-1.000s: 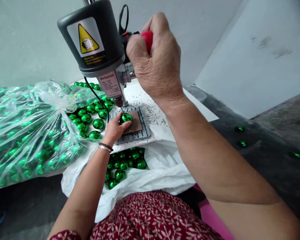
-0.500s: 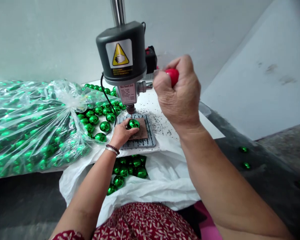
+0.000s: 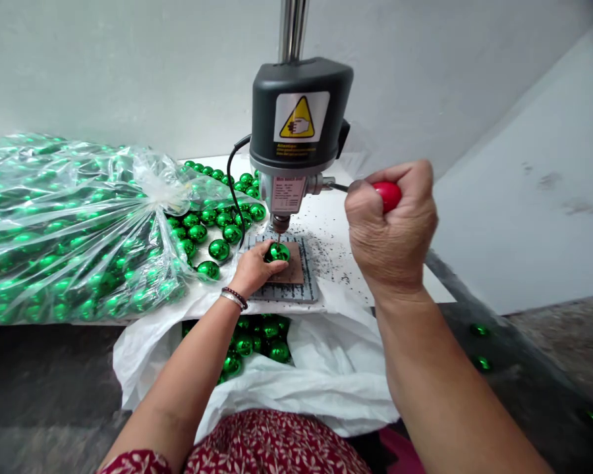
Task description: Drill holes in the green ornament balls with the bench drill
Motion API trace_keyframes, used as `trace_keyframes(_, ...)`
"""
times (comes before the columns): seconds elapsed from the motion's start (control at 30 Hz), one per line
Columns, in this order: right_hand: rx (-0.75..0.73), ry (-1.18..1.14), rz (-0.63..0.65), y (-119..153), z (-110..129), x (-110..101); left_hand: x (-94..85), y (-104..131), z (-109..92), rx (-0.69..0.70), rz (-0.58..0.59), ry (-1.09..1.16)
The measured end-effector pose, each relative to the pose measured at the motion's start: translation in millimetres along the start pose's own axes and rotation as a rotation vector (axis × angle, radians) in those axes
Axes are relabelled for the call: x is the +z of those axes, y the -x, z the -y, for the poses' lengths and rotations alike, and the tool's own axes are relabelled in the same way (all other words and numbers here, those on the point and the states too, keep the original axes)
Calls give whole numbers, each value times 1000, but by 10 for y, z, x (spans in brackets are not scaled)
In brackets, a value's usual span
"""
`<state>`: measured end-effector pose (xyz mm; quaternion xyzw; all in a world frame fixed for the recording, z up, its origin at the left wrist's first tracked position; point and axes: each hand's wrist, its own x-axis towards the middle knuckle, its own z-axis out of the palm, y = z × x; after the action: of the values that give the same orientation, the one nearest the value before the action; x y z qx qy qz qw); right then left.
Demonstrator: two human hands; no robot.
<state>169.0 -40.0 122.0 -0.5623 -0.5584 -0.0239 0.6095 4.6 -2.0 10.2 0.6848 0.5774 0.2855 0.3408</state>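
Under a dark bench drill (image 3: 301, 118), a shiny green ball (image 3: 277, 252) rests on a brown pad (image 3: 294, 263) over the grey drill base (image 3: 309, 286). My left hand (image 3: 257, 264) grips the ball from the left between thumb and finger. The thin drill bit (image 3: 279, 238) reaches down to the top of the ball; whether it has gone in I cannot tell. At the right, my right hand (image 3: 395, 227) is wrapped round the red knob (image 3: 388, 196) of the drill's lever.
A clear plastic bag (image 3: 79, 230) full of green balls fills the left side. Loose green balls (image 3: 219, 249) lie between it and the drill. Dark crumbs dot the white table (image 3: 336, 217). A white sack (image 3: 326, 368) with green balls hangs in front. Several balls lie on the floor.
The right hand has come down with the red knob. The view has shifted, so the drill stands further right in the picture. The left hand still holds the ball.
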Motion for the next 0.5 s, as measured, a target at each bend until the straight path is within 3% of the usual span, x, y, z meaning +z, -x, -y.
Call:
trace_keyframes(0.3,-108,28,-111,96,-42,35,16,7,30,46,-23,-30)
trace_keyframes(0.5,-102,-27,-154,202,-115,70,23,-9,75,50,-18,-43)
